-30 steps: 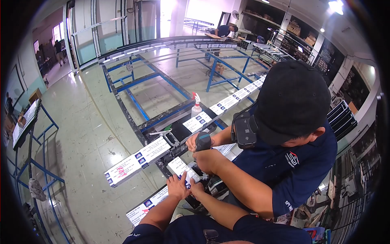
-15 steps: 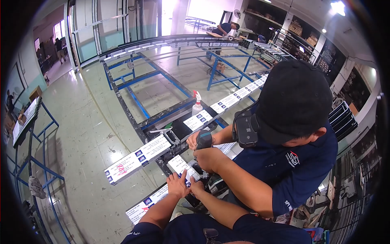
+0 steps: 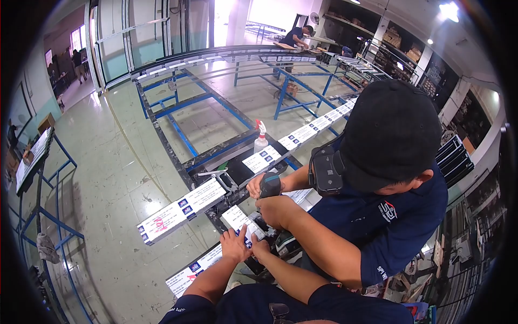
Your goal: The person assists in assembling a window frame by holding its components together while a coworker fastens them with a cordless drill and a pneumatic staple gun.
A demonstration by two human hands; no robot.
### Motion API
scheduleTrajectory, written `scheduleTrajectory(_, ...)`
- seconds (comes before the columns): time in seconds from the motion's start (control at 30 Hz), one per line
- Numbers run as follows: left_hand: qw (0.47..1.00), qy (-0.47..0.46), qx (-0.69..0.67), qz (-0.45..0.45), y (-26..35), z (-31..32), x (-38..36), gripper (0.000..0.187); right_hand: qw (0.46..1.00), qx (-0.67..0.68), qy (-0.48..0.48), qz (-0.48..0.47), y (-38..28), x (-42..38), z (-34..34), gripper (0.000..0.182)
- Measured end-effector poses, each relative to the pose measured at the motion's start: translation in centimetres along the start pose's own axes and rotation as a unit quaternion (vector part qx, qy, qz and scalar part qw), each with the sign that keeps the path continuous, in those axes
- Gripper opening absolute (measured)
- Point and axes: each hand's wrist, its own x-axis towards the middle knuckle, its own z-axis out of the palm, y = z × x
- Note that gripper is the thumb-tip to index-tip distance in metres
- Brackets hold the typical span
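Note:
My left hand (image 3: 235, 246) lies over a short profile piece (image 3: 236, 217) wrapped in white printed film, its fingers spread and pressing it. Close beside it, my right hand (image 3: 260, 248) grips the same piece near its right end; some of its fingers are hidden. Just beyond, a co-worker in a black cap (image 3: 393, 135) bends in and holds a dark power drill (image 3: 271, 185) with both hands, above the piece's end. The drill's tip is hidden behind that person's hand.
A long film-wrapped profile (image 3: 183, 208) crosses the blue-legged frame (image 3: 202, 162). A spray bottle (image 3: 260, 141) stands behind it. Another wrapped profile (image 3: 197, 270) lies near my left forearm. At the back, another person (image 3: 295, 38) bends over a bench. A side rack (image 3: 35, 156) stands left.
The view has shifted very slightly. My hands and the co-worker's hands with the drill stay in nearly the same places. The person at the back has raised their head a little.

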Motion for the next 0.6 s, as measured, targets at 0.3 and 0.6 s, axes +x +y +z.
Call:
scheduleTrajectory(0.3, 1.0, 0.021, 0.007, 0.007, -0.3, 0.8, 0.2, 0.084, 1.0, -0.003, 0.005, 0.007, -0.2, -0.1, -0.1, 0.079)
scheduleTrajectory(0.6, 1.0, 0.015, 0.005, 0.008, -0.2, 0.3, 0.0, 0.086, 0.994, 0.051, -0.082, 0.054, -2.2, -2.4, -2.5, 0.088)
